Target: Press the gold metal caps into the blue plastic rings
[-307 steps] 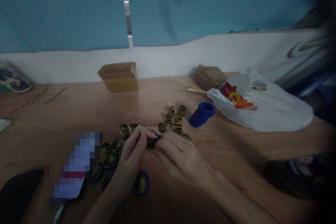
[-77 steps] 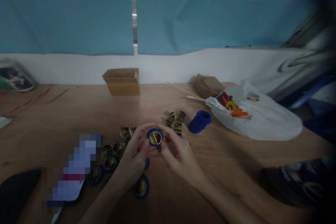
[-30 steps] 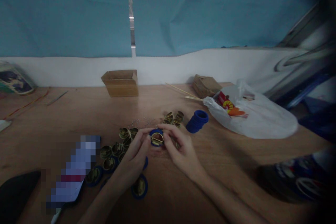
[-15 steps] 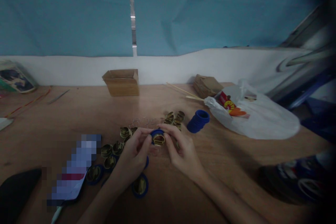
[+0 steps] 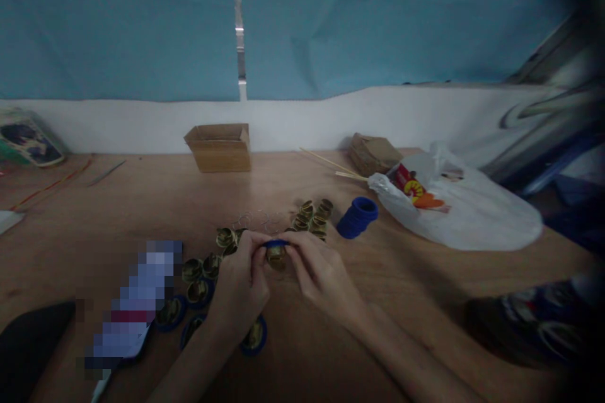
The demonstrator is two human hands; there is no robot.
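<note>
Between the fingertips of both hands is a blue ring (image 5: 275, 244) with a brass-coloured metal cup (image 5: 276, 257) showing below it. My left hand (image 5: 243, 274) pinches its left edge, and my right hand (image 5: 324, 267) pinches the right. Beyond my fingers lie several loose brass-coloured cups (image 5: 314, 217) and thin wire-like rings (image 5: 262, 220). More cups (image 5: 224, 237) sit left of my left hand. Nearer to me are several cups fitted with blue rings (image 5: 170, 313), one (image 5: 254, 335) partly behind my left wrist. A leaning stack of blue rings (image 5: 358, 218) stands beyond my right hand.
A phone-like device (image 5: 135, 308), blurred out, lies left with a cable. An open cardboard box (image 5: 220, 154) and a brown package (image 5: 374, 154) stand by the wall. At right are a white plastic bag (image 5: 472, 214), thin sticks (image 5: 326, 162) and a dark, patterned object (image 5: 529, 321).
The held piece has been tilted: its round opening faced me before, and now the ring shows edge-on with the metal cup beneath. Both hands have turned inward and come slightly closer together.
</note>
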